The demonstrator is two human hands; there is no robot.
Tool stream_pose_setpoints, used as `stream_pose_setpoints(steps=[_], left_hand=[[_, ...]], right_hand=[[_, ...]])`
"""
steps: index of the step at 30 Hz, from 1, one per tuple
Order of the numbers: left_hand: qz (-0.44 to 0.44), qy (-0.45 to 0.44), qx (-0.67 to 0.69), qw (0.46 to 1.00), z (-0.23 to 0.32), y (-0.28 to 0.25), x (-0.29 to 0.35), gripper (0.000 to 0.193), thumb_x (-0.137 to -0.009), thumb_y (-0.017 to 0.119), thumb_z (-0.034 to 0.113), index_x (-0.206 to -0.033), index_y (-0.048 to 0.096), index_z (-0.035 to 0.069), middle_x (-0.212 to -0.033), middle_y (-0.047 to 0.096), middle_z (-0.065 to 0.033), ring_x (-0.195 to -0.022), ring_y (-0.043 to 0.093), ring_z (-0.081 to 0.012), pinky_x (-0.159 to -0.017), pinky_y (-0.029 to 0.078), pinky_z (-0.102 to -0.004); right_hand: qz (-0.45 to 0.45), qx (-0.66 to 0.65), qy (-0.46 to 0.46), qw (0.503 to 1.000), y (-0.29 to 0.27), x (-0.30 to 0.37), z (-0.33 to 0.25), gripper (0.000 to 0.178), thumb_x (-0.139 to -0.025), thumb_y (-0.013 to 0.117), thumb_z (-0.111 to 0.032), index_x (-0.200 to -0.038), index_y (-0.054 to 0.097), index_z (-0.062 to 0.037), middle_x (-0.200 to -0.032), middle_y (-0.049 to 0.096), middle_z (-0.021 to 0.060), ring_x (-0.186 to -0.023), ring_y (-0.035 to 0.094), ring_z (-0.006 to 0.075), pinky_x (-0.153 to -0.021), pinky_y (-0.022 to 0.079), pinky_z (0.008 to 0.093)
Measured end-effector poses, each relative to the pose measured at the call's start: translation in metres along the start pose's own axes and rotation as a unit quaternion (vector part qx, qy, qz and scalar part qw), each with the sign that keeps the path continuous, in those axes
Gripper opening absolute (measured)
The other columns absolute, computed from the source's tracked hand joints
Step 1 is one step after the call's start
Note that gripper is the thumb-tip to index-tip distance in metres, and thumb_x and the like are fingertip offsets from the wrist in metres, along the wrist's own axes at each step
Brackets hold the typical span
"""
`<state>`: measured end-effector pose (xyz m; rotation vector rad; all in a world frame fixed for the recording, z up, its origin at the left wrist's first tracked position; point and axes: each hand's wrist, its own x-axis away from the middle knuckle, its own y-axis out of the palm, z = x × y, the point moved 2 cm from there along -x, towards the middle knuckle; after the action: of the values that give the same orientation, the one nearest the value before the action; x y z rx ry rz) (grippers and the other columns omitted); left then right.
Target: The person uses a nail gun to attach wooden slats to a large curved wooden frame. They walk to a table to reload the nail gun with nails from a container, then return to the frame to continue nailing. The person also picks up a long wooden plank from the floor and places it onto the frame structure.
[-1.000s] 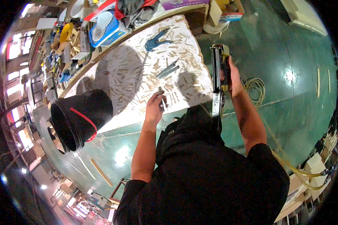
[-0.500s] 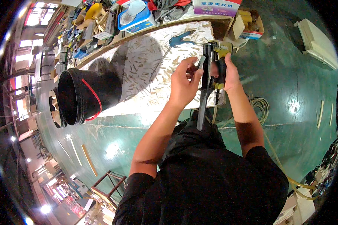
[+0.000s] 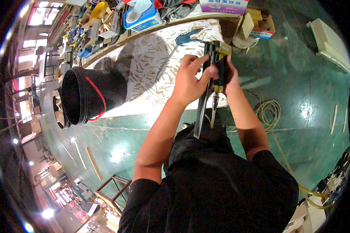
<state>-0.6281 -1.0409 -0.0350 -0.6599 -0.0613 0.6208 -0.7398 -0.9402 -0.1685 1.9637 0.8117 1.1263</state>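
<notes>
My right hand (image 3: 232,79) is closed around the grip of a yellow-and-black air nail gun (image 3: 224,49), held upright in front of my waist. Its long dark magazine rail (image 3: 199,123) slants down toward me, and an air hose (image 3: 212,117) hangs from the grip's lower end. My left hand (image 3: 188,82) is against the magazine side, fingers curled and thumb pressed on it. The thin silvery strip seen earlier in those fingers no longer shows. Behind the gun, a white tabletop (image 3: 159,91) is strewn with small slim pieces.
A black bucket (image 3: 114,89) with a red handle stands at the left. On the table lies a blue tool with a thin rod (image 3: 186,38). Cluttered boxes and a blue tub (image 3: 144,21) line the back. Coiled hose (image 3: 269,114) lies on the green floor at right.
The nail gun has shifted left and tilted, its rail end swinging toward my left. My left thumb has come onto the magazine, and the silvery strip has gone from sight.
</notes>
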Motion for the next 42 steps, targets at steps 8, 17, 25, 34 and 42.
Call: stream_pose_setpoints(steps=[8, 17, 25, 34, 42], left_hand=[[-0.051, -0.040, 0.031, 0.997, 0.008, -0.032, 0.025, 0.029, -0.099, 0.059, 0.021, -0.119, 0.065, 0.001, -0.111, 0.064, -0.0124, -0.101, 0.062, -0.0213, -0.089, 0.050, -0.0342], [-0.150, 0.000, 0.038, 0.988, 0.022, -0.036, 0.085, 0.036, -0.094, 0.062, 0.026, -0.122, 0.063, 0.002, -0.136, 0.056, -0.0200, -0.126, 0.053, -0.0383, -0.107, 0.041, -0.0465], [0.021, 0.176, -0.009, 0.984, 0.015, -0.030, 0.095, 0.059, -0.088, 0.055, 0.054, -0.114, 0.064, 0.002, -0.129, 0.056, -0.0202, -0.120, 0.051, -0.0432, -0.104, 0.036, -0.0559], [0.201, 0.232, -0.004, 0.952, 0.055, -0.101, 0.131, 0.086, -0.080, 0.042, 0.083, -0.111, 0.063, 0.005, -0.129, 0.053, -0.0233, -0.121, 0.046, -0.0443, -0.108, 0.014, -0.0694], [0.462, 0.042, 0.031, 0.885, 0.058, -0.130, 0.305, 0.037, -0.095, 0.058, 0.036, -0.111, 0.059, 0.003, -0.121, 0.056, -0.0200, -0.115, 0.051, -0.0347, -0.107, 0.033, -0.0516]], right_hand=[[-0.041, -0.226, 0.017, 0.973, -0.064, -0.039, 0.030, 0.040, -0.102, 0.051, -0.049, -0.110, 0.060, -0.0109, -0.081, 0.067, 0.0072, -0.064, 0.063, 0.0155, -0.055, 0.054, 0.0291], [-0.002, -0.177, -0.011, 0.984, -0.060, -0.036, 0.031, 0.038, -0.102, 0.050, -0.047, -0.108, 0.060, -0.0100, -0.074, 0.063, 0.0053, -0.063, 0.062, 0.0172, -0.055, 0.056, 0.0325], [-0.026, -0.033, 0.050, 0.998, 0.029, 0.001, 0.023, 0.058, -0.100, 0.044, -0.062, -0.102, 0.061, -0.0064, -0.072, 0.061, 0.0054, -0.062, 0.060, 0.0177, -0.054, 0.051, 0.0304], [0.013, 0.096, 0.093, 0.991, 0.095, 0.080, 0.072, 0.059, -0.098, 0.047, -0.066, -0.105, 0.059, -0.0084, -0.078, 0.062, 0.0049, -0.066, 0.060, 0.0206, -0.060, 0.051, 0.0349], [-0.443, 0.253, 0.097, 0.854, 0.162, 0.111, 0.100, 0.072, -0.088, 0.073, -0.050, -0.132, 0.051, 0.0022, -0.113, 0.063, 0.0134, -0.098, 0.063, 0.0263, -0.087, 0.054, 0.0402]])
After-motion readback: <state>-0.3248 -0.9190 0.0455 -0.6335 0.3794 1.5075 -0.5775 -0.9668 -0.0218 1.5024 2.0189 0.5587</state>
